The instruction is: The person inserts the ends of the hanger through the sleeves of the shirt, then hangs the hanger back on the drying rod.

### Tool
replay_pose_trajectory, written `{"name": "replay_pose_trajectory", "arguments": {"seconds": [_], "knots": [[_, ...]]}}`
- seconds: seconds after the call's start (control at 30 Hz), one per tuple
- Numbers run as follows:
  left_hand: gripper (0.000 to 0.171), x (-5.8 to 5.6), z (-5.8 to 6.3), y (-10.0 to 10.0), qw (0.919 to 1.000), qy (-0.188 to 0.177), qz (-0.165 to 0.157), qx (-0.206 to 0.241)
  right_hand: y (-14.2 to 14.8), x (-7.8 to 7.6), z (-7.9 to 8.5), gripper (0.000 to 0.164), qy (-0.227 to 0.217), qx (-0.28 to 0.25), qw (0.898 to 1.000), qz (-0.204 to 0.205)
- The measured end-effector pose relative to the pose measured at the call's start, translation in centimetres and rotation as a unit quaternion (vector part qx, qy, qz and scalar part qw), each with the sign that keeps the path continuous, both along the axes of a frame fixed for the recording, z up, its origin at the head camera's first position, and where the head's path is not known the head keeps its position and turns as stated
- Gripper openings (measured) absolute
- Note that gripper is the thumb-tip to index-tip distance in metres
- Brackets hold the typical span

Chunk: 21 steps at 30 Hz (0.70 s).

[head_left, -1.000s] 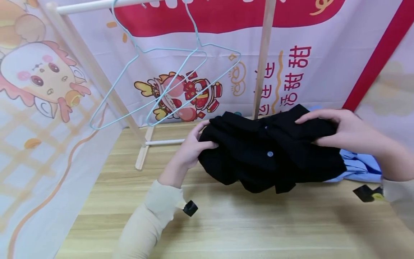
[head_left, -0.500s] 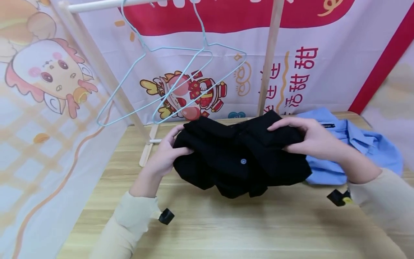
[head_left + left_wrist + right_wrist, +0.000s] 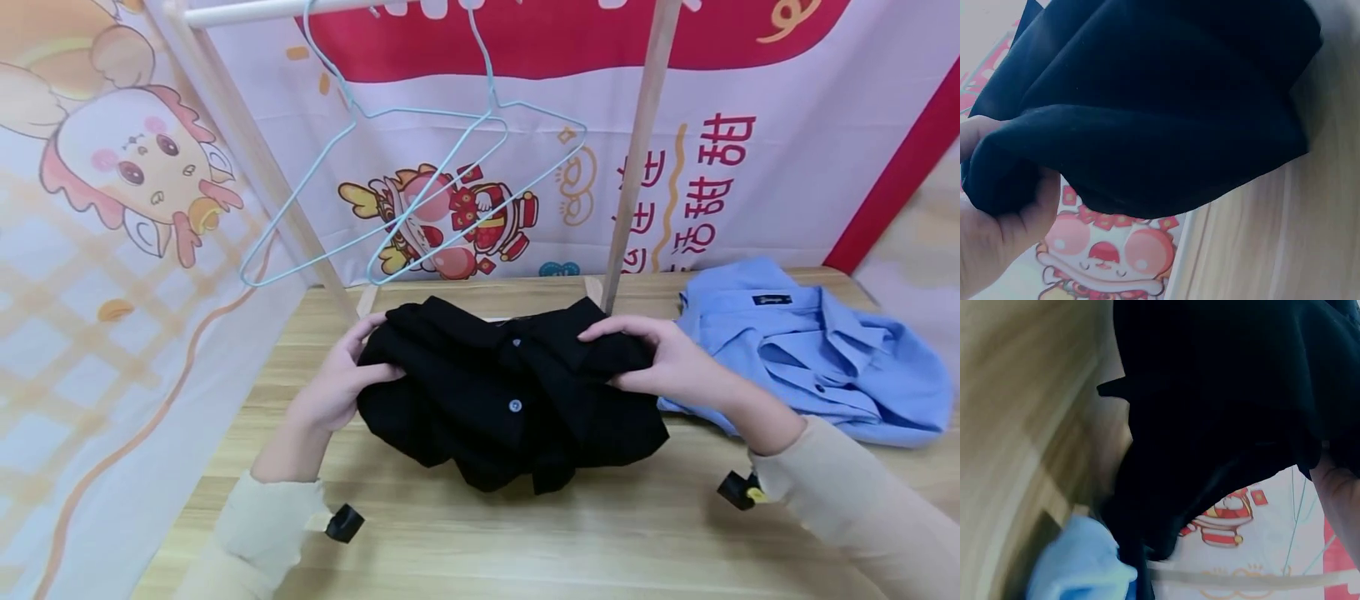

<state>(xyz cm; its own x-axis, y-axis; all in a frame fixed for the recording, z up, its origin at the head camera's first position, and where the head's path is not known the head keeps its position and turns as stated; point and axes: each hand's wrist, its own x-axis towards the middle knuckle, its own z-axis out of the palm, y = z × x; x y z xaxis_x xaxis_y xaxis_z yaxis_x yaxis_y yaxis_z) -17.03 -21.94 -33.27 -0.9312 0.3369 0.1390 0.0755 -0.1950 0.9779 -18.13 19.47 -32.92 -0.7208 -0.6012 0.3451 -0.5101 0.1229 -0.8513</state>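
A bunched black shirt [image 3: 465, 392] with pale buttons hangs between both hands, close over the wooden table. My left hand [image 3: 337, 383] grips its left end, thumb in front and fingers behind. In the left wrist view the left hand [image 3: 1010, 231] curls round a fold of the black shirt [image 3: 1166, 125]. On the other end my right hand [image 3: 660, 358] pinches the cloth, thumb below and index finger on top. The right wrist view shows only part of the right hand [image 3: 1338, 500] beside the dark cloth [image 3: 1222, 394]. Most fingers are hidden behind the shirt.
A folded light blue shirt [image 3: 810, 350] lies on the table [image 3: 525, 550] at the right. Behind stands a wooden rack [image 3: 637, 158], with two pale blue wire hangers [image 3: 442, 117] hanging from its white rail [image 3: 255, 12]. Printed cloth [image 3: 112, 333] walls the left and back.
Both hands have carried the black shirt leftward and lower, away from the blue shirt, which now shows fully. The head view has shifted slightly too.
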Motion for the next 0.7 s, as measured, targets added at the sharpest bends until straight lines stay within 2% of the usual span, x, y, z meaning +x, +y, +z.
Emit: {"name": "replay_pose_trajectory", "arguments": {"seconds": [0.17,0.27,0.37,0.53,0.7], "knots": [[0.058,0.4,0.3,-1.1,1.0,0.008,-0.004,-0.001,-1.0,-0.1,-0.8,0.047,0.007,0.008,1.0,0.002],[0.057,0.1,-0.1,-1.3,0.9996,0.004,0.006,-0.027,-1.4,-0.4,-1.4,0.047,0.033,0.028,0.999,-0.01],[0.059,-0.5,-1.1,-1.5,0.9972,-0.004,0.026,-0.069,-1.6,-0.6,-2.2,0.05,0.06,0.056,0.996,-0.031],[0.06,-1.8,-2.8,-2.0,0.988,-0.012,0.048,-0.146,-1.4,-1.2,-3.4,0.055,0.109,0.088,0.989,-0.057],[0.06,-2.5,-3.7,-2.0,0.9749,0.014,0.049,-0.216,-0.7,-1.9,-4.5,0.06,0.153,0.106,0.981,-0.053]]}}
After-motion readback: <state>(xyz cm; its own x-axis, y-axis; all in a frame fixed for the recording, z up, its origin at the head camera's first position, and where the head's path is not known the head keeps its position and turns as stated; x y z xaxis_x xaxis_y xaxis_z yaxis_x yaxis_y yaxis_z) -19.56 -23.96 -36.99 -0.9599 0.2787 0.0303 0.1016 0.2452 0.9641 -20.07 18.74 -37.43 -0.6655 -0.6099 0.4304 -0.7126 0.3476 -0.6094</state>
